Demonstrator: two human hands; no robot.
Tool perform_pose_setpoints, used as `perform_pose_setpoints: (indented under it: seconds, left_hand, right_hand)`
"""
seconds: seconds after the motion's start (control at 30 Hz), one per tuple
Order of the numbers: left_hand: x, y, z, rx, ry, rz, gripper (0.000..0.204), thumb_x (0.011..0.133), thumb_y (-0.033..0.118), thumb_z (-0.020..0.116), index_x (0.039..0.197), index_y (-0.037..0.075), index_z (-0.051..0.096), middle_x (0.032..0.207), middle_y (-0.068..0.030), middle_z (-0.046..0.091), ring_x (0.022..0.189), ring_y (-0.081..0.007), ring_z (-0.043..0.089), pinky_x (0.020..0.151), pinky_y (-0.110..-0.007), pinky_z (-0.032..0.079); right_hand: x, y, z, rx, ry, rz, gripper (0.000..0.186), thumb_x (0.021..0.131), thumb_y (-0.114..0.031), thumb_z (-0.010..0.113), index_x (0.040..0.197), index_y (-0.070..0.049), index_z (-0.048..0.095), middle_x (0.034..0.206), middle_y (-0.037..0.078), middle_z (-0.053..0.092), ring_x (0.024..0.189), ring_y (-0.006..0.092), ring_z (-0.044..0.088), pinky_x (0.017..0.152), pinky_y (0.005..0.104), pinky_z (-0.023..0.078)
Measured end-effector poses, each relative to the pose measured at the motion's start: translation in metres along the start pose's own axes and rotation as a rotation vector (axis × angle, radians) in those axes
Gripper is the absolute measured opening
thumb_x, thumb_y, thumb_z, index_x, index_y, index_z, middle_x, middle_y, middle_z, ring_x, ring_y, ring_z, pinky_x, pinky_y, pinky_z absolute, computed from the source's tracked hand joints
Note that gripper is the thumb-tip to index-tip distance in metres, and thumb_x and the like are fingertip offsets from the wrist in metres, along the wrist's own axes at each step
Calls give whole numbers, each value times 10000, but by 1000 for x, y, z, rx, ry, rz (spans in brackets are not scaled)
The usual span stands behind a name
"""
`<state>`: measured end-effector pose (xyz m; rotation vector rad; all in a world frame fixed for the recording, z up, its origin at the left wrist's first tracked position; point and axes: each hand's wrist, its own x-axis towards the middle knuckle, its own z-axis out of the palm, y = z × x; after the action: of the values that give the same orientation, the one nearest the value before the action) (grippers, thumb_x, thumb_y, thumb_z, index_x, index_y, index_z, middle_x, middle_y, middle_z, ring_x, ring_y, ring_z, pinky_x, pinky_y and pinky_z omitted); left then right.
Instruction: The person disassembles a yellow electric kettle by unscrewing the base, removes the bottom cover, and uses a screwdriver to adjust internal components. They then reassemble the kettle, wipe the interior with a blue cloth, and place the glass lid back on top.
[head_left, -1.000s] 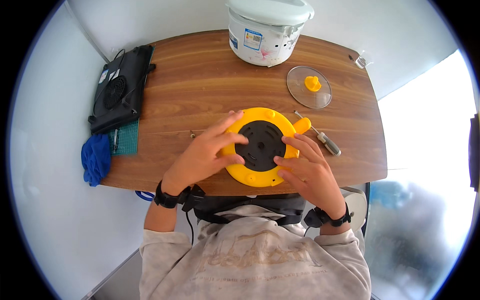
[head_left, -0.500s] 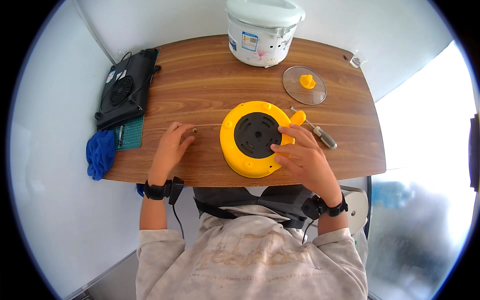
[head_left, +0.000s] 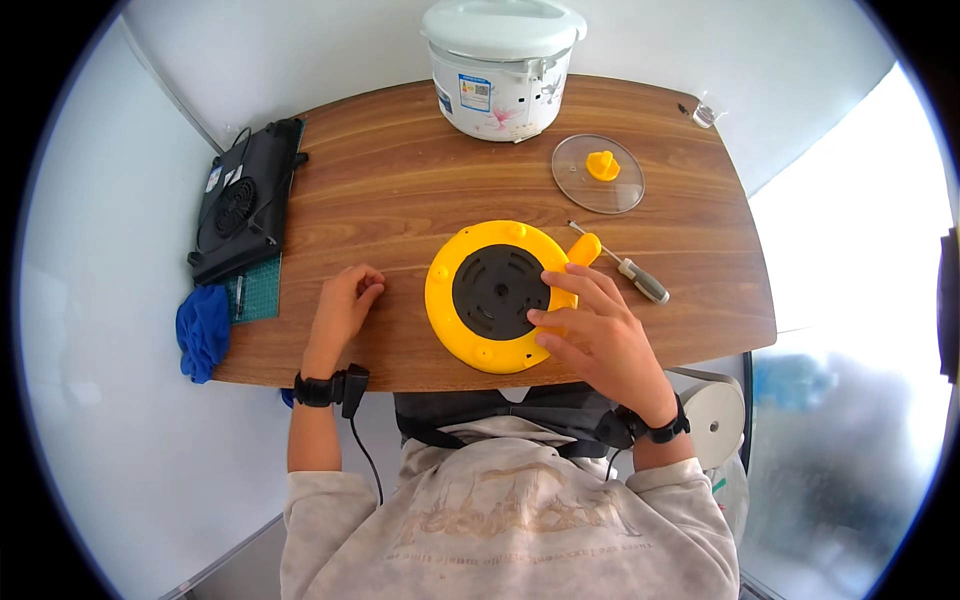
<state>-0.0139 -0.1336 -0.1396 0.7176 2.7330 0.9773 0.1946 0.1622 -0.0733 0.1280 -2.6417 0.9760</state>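
Note:
A round yellow appliance (head_left: 447, 325) lies underside up at the table's near middle, showing a black slotted plate (head_left: 490, 270) and a short yellow handle at its right. My right hand (head_left: 605, 325) rests over its right side, fingers spread, fingertips touching the rim and the plate's edge. To the left, my left hand (head_left: 345, 300) is low over the wood with its fingers curled in and thumb pressed to them. Whatever is between those fingers is hidden. A grey-handled screwdriver (head_left: 643, 280) lies just right of the appliance, its tip beyond the yellow handle.
Behind stands a white rice cooker (head_left: 500, 95). A glass lid (head_left: 625, 190) with a yellow knob lies in front of it. At left are a black appliance (head_left: 255, 215) with a cord, a green cutting mat (head_left: 262, 290) and a blue cloth (head_left: 203, 330). A small clear container (head_left: 706, 113) stands far right.
The small round piece by my left fingertips is out of sight, and those fingers have curled closed. My right hand stays on the appliance. The whole view has shifted slightly.

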Motion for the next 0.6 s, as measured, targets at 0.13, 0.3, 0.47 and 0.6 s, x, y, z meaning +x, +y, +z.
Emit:
perform_pose_setpoints:
  seconds: [0.13,0.3,0.47,0.6]
  left_hand:
    - [-3,22,-18,-82,-7,-75,117,937,66,697,1043,19,689,927,-80,690,838,-173,650,783,-292,522]
    - [-8,80,-49,-216,-111,14,113,941,82,704,1030,24,666,902,-47,656,844,-137,620,785,-265,510]
    - [-3,138,-50,-290,-349,237,97,941,86,700,987,12,659,889,-46,651,824,-145,625,759,-263,508]
    - [12,161,-37,-128,-414,324,93,936,86,693,1005,24,685,917,-81,686,823,-194,652,752,-284,520]
  right_hand:
    - [-1,3,1,-4,22,-11,171,866,-191,782,1031,-150,801,1324,58,633,1315,292,535,938,380,565]
    - [-1,6,3,34,9,-7,180,859,-199,786,1032,-152,802,1333,56,630,1318,301,531,984,390,542]
    - [-1,7,2,37,16,-9,190,853,-204,790,1036,-154,802,1337,56,630,1320,304,530,994,391,535]
    - [-1,8,2,39,18,-12,185,853,-206,787,1032,-162,803,1343,50,631,1320,294,533,992,384,536]
